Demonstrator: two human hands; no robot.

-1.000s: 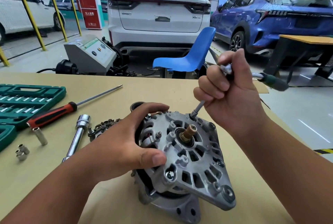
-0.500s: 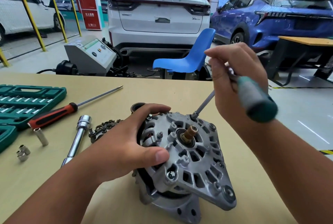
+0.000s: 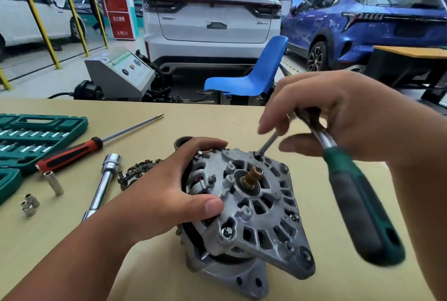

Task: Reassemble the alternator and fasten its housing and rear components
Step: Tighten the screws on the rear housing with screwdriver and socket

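Note:
A grey cast alternator lies on the tan table with its slotted rear housing up and a brass shaft end at its middle. My left hand grips its left side, thumb across the housing face. My right hand holds a ratchet wrench with a green and black handle that swings down toward me. The wrench's thin extension reaches down to a bolt on the housing's upper edge.
Left of the alternator lie a chrome extension bar, a red-handled screwdriver, loose sockets, a dark rectifier part and a green socket case. A blue chair and parked cars stand beyond the table's far edge.
My right hand has turned the ratchet: its green handle swung from pointing right, behind my hand, round and down toward me. The left hand and alternator stayed put.

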